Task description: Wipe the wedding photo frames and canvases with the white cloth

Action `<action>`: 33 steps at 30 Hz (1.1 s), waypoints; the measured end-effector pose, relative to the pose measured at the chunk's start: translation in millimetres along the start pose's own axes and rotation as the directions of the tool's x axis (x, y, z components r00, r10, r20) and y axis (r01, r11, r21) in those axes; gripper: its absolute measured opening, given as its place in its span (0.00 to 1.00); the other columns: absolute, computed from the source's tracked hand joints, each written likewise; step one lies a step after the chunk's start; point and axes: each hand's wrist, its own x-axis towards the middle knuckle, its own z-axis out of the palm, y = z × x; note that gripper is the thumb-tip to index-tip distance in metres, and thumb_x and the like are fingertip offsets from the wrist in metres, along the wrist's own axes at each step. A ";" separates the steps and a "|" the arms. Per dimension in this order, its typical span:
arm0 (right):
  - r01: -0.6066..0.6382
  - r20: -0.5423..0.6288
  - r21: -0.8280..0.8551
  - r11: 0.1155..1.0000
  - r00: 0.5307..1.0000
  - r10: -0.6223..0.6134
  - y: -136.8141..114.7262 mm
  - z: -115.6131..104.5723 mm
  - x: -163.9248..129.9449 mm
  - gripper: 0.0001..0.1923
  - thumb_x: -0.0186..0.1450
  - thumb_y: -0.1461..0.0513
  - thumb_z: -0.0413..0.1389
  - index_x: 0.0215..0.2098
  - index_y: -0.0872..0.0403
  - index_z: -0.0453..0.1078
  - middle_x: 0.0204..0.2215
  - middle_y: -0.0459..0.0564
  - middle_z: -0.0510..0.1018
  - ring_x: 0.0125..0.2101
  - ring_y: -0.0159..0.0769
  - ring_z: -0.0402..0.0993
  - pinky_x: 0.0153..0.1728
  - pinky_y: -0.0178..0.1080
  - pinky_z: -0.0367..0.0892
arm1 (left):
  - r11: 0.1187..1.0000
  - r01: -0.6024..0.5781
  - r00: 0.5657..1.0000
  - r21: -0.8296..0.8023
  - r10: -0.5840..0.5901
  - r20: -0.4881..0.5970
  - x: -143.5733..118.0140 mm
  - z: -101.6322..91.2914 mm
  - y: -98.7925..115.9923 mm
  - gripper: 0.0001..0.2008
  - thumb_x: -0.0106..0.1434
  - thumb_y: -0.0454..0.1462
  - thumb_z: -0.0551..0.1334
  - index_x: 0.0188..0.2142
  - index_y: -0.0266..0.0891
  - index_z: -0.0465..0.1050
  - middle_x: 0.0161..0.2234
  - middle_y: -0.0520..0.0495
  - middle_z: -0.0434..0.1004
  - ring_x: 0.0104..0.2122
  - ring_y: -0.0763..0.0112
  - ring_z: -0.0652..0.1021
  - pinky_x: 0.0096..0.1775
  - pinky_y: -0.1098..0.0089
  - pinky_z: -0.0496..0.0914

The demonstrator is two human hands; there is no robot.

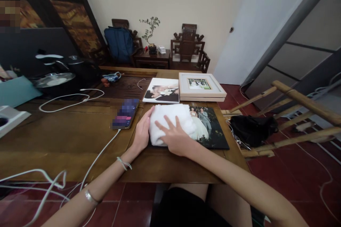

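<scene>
Right hand point(174, 138) lies flat on the white cloth point(170, 122), fingers spread wide and pressing down, nothing pinched. Left hand point(142, 131) cups the cloth's left edge, fingers together and curved along the fold, steadying it. The cloth sits on the left half of the dark photo print point(210, 127), which lies flat on the wooden table point(66, 138) right in front of the person. A second print point(162, 91) and a framed picture point(200, 86) rest just behind it; a phone point(125, 113) on a white cable point(98, 156) lies just left. To wipe well, I judge, keep the palm flat and pressure even, the left hand holding the print from sliding, strokes running toward the uncovered right side, and the cable clear of the cloth
</scene>
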 end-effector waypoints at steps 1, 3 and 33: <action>0.055 -0.006 0.007 0.998 0.998 -0.055 -6.5 -1.7 -7.7 0.17 0.63 0.66 0.46 0.44 0.53 0.73 0.64 0.50 0.50 0.62 0.62 0.38 0.53 0.71 0.42 | 1.000 -0.025 1.000 0.018 0.025 0.002 -0.2 -0.3 -0.4 0.24 0.68 0.44 0.44 0.58 0.37 0.62 0.59 0.44 0.63 0.59 0.63 0.63 0.60 0.60 0.54; 0.141 0.007 0.027 0.990 0.990 -0.142 -14.4 -5.3 -27.7 0.15 0.62 0.66 0.47 0.40 0.54 0.74 0.64 0.49 0.51 0.62 0.60 0.38 0.54 0.70 0.43 | 0.991 -0.095 0.995 0.094 0.091 0.046 -1.5 0.4 -1.2 0.23 0.68 0.43 0.43 0.57 0.37 0.63 0.59 0.45 0.63 0.59 0.64 0.63 0.61 0.60 0.53; -0.284 0.013 0.242 0.928 0.957 0.289 92.8 -4.8 -13.6 0.26 0.56 0.71 0.42 0.51 0.57 0.66 0.56 0.61 0.65 0.62 0.45 0.48 0.56 0.61 0.45 | 0.872 -0.247 0.939 0.422 0.108 0.327 -7.2 12.0 -11.0 0.19 0.64 0.37 0.52 0.53 0.35 0.65 0.58 0.39 0.64 0.59 0.62 0.63 0.59 0.54 0.58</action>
